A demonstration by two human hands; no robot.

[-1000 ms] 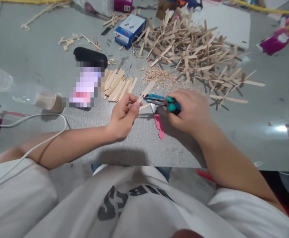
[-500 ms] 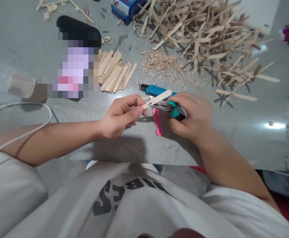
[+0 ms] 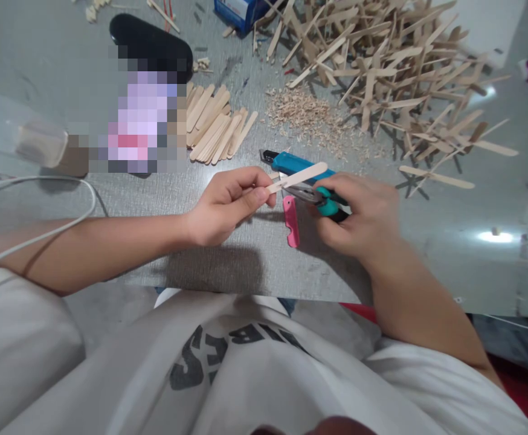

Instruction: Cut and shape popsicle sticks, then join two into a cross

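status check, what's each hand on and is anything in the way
Left hand pinching a wooden stick. Right hand gripping pliers beside it. Blue cutter and pink piece lying close by, neither clearly blocking.

Over the past second, the wooden stick in the left hand has swung from a steep slant to a shallower one. The pliers have shifted nearer the body, exposing more of the blue cutter.

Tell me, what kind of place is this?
Probably a craft worktable, maybe in a workshop: there's a heap of wooden sticks, a scatter of wood bits and pliers in the right hand.
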